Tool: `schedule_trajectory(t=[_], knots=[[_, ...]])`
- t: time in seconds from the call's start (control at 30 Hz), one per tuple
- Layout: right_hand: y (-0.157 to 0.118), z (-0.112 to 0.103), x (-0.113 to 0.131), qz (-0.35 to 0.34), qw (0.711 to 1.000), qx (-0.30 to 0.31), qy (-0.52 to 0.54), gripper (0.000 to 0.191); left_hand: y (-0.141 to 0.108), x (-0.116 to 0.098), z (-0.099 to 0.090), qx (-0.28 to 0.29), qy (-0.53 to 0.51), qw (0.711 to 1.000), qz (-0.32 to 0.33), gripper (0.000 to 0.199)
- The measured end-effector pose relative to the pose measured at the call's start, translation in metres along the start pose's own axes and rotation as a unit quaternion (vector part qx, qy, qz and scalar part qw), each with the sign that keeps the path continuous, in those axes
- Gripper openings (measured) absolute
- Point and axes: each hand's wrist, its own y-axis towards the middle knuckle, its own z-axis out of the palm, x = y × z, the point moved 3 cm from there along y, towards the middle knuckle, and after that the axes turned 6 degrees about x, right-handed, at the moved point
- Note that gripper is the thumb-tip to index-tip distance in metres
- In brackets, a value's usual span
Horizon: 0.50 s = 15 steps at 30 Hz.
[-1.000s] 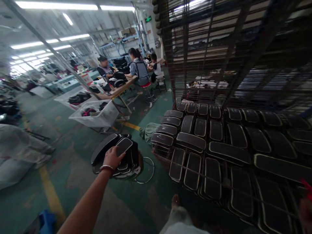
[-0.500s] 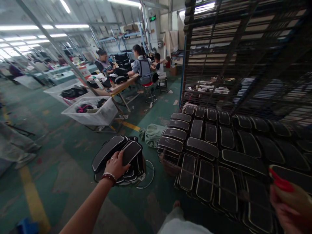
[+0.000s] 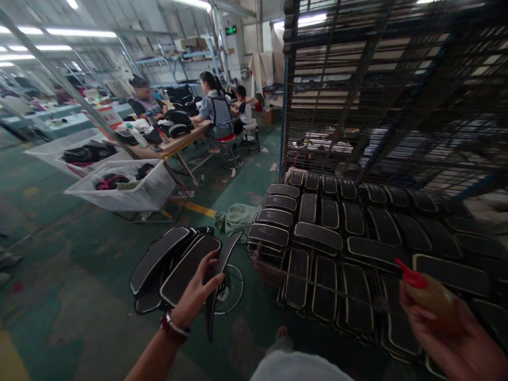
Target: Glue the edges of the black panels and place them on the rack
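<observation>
My left hand (image 3: 198, 291) grips a thin, curved black panel (image 3: 230, 248) with a pale edge, seen nearly edge-on and tilted upright. Just left of it lies a pile of similar rounded black panels (image 3: 159, 259) on a round stool, whose metal ring (image 3: 241, 291) shows below. At the lower right, my right hand (image 3: 464, 338) is wrapped around a squeeze bottle (image 3: 434, 301) with a red nozzle and yellowish-brown contents. Beneath the bottle, many pale-edged black panels (image 3: 317, 238) lie in rows and stacks on a low rack.
A tall wire rack (image 3: 357, 95) leans over the panels at the right. Green cloth (image 3: 237, 218) lies on the floor beyond the stool. White plastic bins (image 3: 130, 196) stand at the left, beside a worktable (image 3: 186, 138) where several people sit. My foot (image 3: 281, 332) is below.
My left hand has lifted one black panel off the pile, moving it right and tipping it on edge. My right hand has brought the bottle further left into view.
</observation>
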Motion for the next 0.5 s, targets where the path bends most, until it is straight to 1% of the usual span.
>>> schedule_trajectory(t=[0.07, 0.13, 0.2, 0.27, 0.3, 0.33, 0.4, 0.5], knots=[[-0.008, 0.018, -0.004, -0.049, 0.998, 0.014, -0.042, 0.052, 0.001, -0.008, 0.040, 0.056, -0.125, 0.990, -0.036, 0.095], [-0.018, 0.035, -0.006, -0.078, 0.994, 0.038, -0.060, 0.049, 0.006, -0.019, 0.081, 0.095, -0.200, 0.974, -0.052, 0.101], [-0.028, 0.052, -0.003, -0.095, 0.991, 0.060, -0.066, 0.048, 0.011, -0.032, 0.120, 0.136, -0.246, 0.958, -0.062, 0.100], [-0.036, 0.069, 0.004, -0.098, 0.988, 0.085, -0.084, 0.044, 0.015, -0.050, 0.152, 0.200, -0.261, 0.941, -0.076, 0.090], [-0.041, 0.077, 0.011, -0.112, 0.985, 0.096, -0.093, 0.041, 0.016, -0.060, 0.166, 0.237, -0.254, 0.934, -0.082, 0.083], [-0.044, 0.085, 0.018, -0.107, 0.982, 0.111, -0.111, 0.039, 0.016, -0.071, 0.177, 0.273, -0.238, 0.928, -0.087, 0.075], [-0.051, 0.101, 0.034, -0.112, 0.971, 0.152, -0.145, 0.038, 0.018, -0.093, 0.193, 0.333, -0.188, 0.920, -0.088, 0.065], [-0.064, 0.120, 0.061, -0.144, 0.942, 0.222, -0.207, 0.042, 0.018, -0.127, 0.210, 0.386, -0.114, 0.913, -0.071, 0.059]])
